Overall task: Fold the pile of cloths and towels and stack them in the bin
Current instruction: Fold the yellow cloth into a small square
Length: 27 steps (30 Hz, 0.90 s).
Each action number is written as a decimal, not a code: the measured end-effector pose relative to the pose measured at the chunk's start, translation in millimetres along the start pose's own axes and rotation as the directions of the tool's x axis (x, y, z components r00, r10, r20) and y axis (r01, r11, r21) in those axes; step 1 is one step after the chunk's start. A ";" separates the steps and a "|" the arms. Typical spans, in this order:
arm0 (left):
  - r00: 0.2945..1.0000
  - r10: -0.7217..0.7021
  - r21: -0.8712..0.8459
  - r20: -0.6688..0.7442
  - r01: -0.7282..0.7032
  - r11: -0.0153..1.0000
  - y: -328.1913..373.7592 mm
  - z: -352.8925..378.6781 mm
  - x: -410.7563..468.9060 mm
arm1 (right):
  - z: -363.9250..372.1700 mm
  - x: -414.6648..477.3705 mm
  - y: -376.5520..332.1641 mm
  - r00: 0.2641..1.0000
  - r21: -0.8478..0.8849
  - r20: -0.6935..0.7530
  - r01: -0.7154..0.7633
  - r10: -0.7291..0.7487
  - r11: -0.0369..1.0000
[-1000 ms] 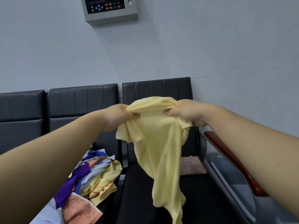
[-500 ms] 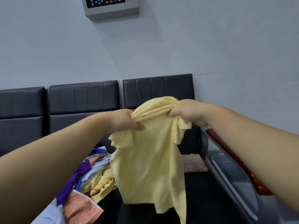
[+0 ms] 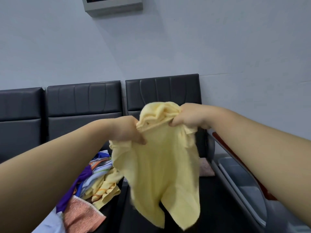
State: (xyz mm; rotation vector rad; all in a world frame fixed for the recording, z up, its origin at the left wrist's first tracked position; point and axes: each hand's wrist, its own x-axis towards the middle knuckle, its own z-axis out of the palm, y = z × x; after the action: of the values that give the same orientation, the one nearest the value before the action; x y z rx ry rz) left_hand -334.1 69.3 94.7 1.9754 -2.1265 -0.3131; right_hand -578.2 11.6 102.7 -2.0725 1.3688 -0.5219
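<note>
A pale yellow towel [image 3: 161, 167] hangs in the air in front of me, bunched along its top edge. My left hand [image 3: 129, 130] grips that edge at the left and my right hand [image 3: 188, 116] grips it at the right, a little higher. The towel's lower part falls loose and partly spread over the black seat. A pile of mixed cloths [image 3: 94, 180], purple, striped, yellow and orange, lies on the seat at the lower left. A grey plastic bin [image 3: 242, 182] sits at the right, partly hidden by my right forearm.
Black padded seats [image 3: 84, 101] run along a pale wall. A small pinkish cloth [image 3: 206, 167] lies on the seat behind the towel. A red-brown armrest [image 3: 223, 145] stands between the seat and the bin. A grey wall panel [image 3: 114, 5] hangs above.
The towel has opened out from a narrow hanging twist into a wider sheet. My left hand has dropped lower and drawn slightly away from my right along the top edge.
</note>
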 end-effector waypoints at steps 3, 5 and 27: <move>0.997 0.018 -0.531 -0.080 -0.058 0.845 -15.0 -1.2 1.5 | 3.2 -7.8 3.7 0.993 0.320 0.015 0.102 -0.113 0.942; 0.993 0.044 -0.825 -0.112 -0.117 0.552 -21.1 -4.7 3.4 | 3.4 -9.7 9.8 0.982 0.324 0.057 0.150 -0.178 0.934; 0.991 0.135 -0.898 0.016 -0.045 0.438 -24.2 15.9 12.6 | 20.3 -11.3 23.0 1.000 -0.323 0.025 0.026 -0.019 0.946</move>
State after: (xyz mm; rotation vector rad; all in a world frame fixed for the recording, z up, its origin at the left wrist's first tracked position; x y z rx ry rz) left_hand -316.8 55.1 72.3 1.1716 -1.4947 -1.2381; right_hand -585.9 20.6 72.2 -2.3477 1.5010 -0.2960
